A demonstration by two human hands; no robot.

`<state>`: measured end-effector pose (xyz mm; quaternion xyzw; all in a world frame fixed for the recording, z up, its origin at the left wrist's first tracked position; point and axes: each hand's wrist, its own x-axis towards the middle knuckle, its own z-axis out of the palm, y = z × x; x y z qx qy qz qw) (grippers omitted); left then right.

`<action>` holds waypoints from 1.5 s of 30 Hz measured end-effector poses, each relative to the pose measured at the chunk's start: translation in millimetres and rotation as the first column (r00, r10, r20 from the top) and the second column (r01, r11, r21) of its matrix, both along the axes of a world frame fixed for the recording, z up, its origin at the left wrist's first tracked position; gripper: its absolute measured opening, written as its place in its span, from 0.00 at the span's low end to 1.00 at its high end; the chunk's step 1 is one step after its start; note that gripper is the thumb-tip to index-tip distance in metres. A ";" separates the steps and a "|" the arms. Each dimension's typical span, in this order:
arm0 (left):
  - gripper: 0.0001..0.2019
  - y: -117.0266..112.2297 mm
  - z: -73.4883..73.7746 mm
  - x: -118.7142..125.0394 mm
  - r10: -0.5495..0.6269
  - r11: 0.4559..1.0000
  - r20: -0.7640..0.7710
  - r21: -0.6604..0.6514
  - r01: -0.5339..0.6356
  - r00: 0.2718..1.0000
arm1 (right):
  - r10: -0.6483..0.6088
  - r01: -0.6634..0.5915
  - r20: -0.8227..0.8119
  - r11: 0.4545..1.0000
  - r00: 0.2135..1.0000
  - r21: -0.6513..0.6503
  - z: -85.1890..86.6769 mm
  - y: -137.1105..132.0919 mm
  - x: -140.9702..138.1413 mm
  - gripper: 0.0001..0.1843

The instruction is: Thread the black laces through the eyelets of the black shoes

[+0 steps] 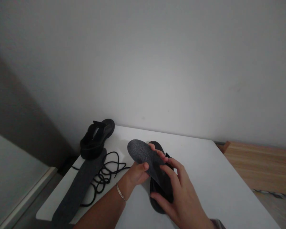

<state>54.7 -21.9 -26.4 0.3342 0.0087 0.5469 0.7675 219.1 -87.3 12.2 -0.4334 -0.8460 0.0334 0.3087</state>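
1. One white table [200, 171] bears the work, which looks partway along: the parts lie separate rather than joined.
2. The near shoe [157, 206] rests on the table, half hidden from above. Its opening (too dark to read closely) shows no insole plainly seated.
3. The far shoe [91, 152] sits at the table's back left, touched by neither hand; any handling of it is either over or not begun, and nothing visible settles which.
4. The second insole [82, 184] lies on the table outside both shoes, its upper end against or under the far shoe (which of the two is hard to tell).
5. The grey insole [143, 152] tilts above the near shoe, its rounded end clear of the shoe's side and its lower part over the opening. Whether that part has entered cannot be told, nor whether it is going in or coming out.
6. The right hand [181, 190] is half curled, fingertips on the grey insole and thumb against the near shoe; whether it truly grips cannot be told.
7. The left hand [138, 173] clasps the grey insole, thumb on top, fingers around its far edge.
8. A black cord [102, 182] lies in loose loops beside the second insole, apparently unthreaded.
9. A thin bracelet [120, 192] circles the left wrist.
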 end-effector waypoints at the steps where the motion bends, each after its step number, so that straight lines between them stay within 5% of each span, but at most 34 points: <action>1: 0.28 -0.3 -0.6 0.3 0.006 1.000 -0.002 -0.009 -0.006 1.000 | -0.024 0.024 0.007 1.000 1.000 -0.008 -1.2 3.1 -7.0 0.32; 9: 0.30 5.4 -1.5 -4.8 0.070 0.993 0.016 -0.101 -0.068 0.997 | -0.005 -0.004 -0.049 0.983 0.999 -0.181 6.2 10.7 -10.9 0.13; 12: 0.24 14.0 -0.3 -7.7 0.236 0.961 0.034 -0.157 -0.228 0.971 | -0.025 0.008 -0.068 0.969 0.997 -0.245 11.2 8.6 4.4 0.09; 16: 0.18 23.1 -1.2 -9.5 0.409 0.902 -0.174 -0.069 -0.425 0.896 | -0.099 0.074 -0.105 0.973 0.989 -0.216 18.0 7.3 33.7 0.06; 20: 0.26 16.6 -3.4 -4.2 0.464 0.883 -0.433 0.294 -0.365 0.773 | -0.223 0.203 -0.126 0.968 0.967 -0.150 24.8 4.1 64.7 0.08; 24: 0.38 6.8 -3.4 3.2 0.568 0.805 -0.623 0.555 -0.208 0.537 | -0.287 0.277 -0.078 0.954 0.955 -0.115 31.2 -2.0 90.2 0.13; 28: 0.22 9.8 -4.5 10.4 0.670 0.741 -0.679 0.636 -0.216 0.300 | -0.262 0.261 0.005 0.959 0.965 -0.113 42.9 -11.1 104.7 0.15; 31: 0.08 15.9 -2.3 14.9 0.663 0.747 -0.719 0.622 -0.233 0.207 | -0.194 0.200 0.060 0.974 0.979 -0.107 55.8 -20.1 107.4 0.14; 39: 0.06 26.2 8.3 20.4 0.560 0.805 -0.818 0.499 -0.321 0.133 | -0.020 0.066 0.268 0.984 0.963 -0.163 67.5 -33.4 95.9 0.10; 45: 0.07 27.0 -5.2 22.3 0.559 0.797 -0.804 0.454 -0.399 0.201 | -0.114 0.146 0.450 0.989 0.886 -0.036 55.6 -28.1 78.1 0.10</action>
